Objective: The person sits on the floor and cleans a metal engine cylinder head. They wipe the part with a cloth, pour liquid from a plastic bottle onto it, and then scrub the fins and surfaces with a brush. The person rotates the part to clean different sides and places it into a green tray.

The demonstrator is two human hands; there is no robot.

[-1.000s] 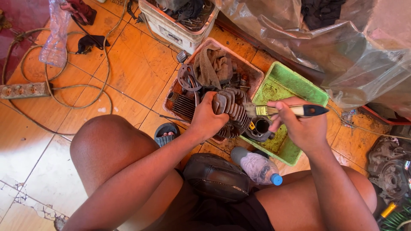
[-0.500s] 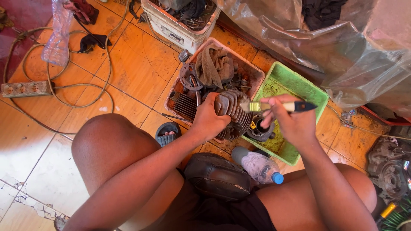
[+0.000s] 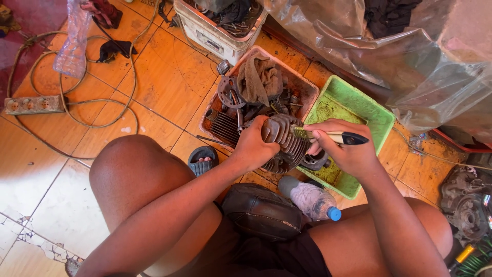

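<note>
Two trays sit side by side on the orange tiled floor (image 3: 154, 87) ahead of me: a pinkish tray (image 3: 302, 84) packed with dark metal parts and a grey rag (image 3: 261, 79), and a green tray (image 3: 369, 110) to its right that looks grimy, with a dark ring-shaped part (image 3: 315, 161) near its lower end. Beyond them a white tub (image 3: 215, 36) holds more dark clutter I cannot make out. My left hand (image 3: 253, 146) is clamped around a finned engine cylinder (image 3: 287, 141), fingers curled over its top, holding it above the near edge of the pinkish tray. My right hand (image 3: 348, 151) is closed on a brush with a pale and black handle (image 3: 341, 137), its bristle end resting against the fins. Both forearms reach forward from my bare knees, the left wrist bent inward, the right coming in from the side. Just below the cylinder a clear plastic bottle with a blue cap (image 3: 312, 200) lies between my legs beside a dark leather bag (image 3: 261, 213).
</note>
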